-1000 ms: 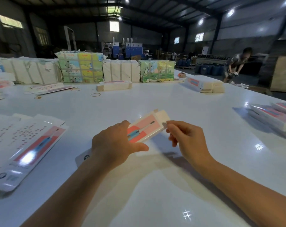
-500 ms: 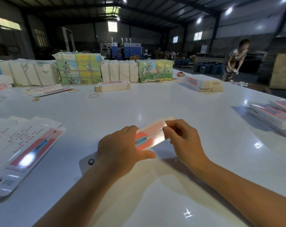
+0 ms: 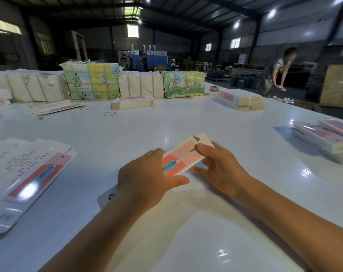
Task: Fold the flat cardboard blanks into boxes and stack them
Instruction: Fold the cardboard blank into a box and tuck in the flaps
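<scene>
1. Where a second ago your right fingers (image 3: 201,149) pinched the far end flap of a lifted blank, they now curl over the top of the box (image 3: 183,157), thumb along its near edge; your right hand (image 3: 222,169) is blurred, so the exact grip is unclear.
2. Your left hand (image 3: 147,180) grips the box's near half as before.
3. That box has dropped to just above the table (image 3: 225,122) and looks closed at the far end, which suggests the near flap remains.
4. Flat blanks (image 3: 29,179) wait at your left; finished boxes (image 3: 327,137) are stacked at your right.
</scene>
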### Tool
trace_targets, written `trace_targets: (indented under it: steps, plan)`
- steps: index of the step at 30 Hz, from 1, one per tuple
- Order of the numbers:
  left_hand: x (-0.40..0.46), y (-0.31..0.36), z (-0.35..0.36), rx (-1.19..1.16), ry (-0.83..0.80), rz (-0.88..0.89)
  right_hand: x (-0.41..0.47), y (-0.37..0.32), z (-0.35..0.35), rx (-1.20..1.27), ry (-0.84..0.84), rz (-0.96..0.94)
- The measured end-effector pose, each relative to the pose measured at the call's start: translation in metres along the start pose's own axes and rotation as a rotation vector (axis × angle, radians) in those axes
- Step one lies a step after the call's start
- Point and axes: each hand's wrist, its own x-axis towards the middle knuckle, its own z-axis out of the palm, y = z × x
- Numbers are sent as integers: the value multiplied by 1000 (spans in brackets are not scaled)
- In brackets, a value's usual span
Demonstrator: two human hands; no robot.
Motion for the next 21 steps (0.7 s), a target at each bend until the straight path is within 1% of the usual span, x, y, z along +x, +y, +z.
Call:
trace_targets:
  steps: [1, 2, 3, 4, 6, 7, 9, 10, 11, 12, 15, 16, 19, 21]
  plan:
    - [0, 0, 0, -5, -12, 4, 0, -1, 2, 107, -59, 32]
    - [0, 0, -1, -9, -21, 7, -1, 0, 3, 95, -64, 9]
    - [0, 0, -2, -11, -26, 9, -3, 1, 5, -3, -36, -72]
    - [0, 0, -3, -10, -33, 8, -5, 3, 5, -197, 5, -212]
    - [-1, 1, -4, 13, -51, 0, -11, 6, 4, -714, 58, -527]
    - [-1, 2, -4, 35, -58, -7, -13, 8, 4, -927, 49, -612]
    - [0, 3, -4, 89, -47, -18, -14, 12, 6, -1188, -1, -620]
    - [0, 3, -3, 114, -39, -20, -13, 15, 6, -1252, -10, -599]
    - [0, 2, -3, 135, -37, -20, -14, 16, 7, -1252, -13, -560]
    - [0, 0, -3, 152, -43, -21, -14, 16, 9, -1137, 3, -509]
    - [-1, -4, -4, 164, -39, -11, -15, 10, 12, -505, 10, -253]
    - [-1, -5, -5, 162, -26, -3, -12, 8, 11, -373, -12, -201]
    - [-2, -5, -6, 148, 14, 29, -7, 4, 9, -155, -24, -141]
    - [-2, -4, -5, 140, 42, 47, -7, 3, 8, -125, -27, -148]
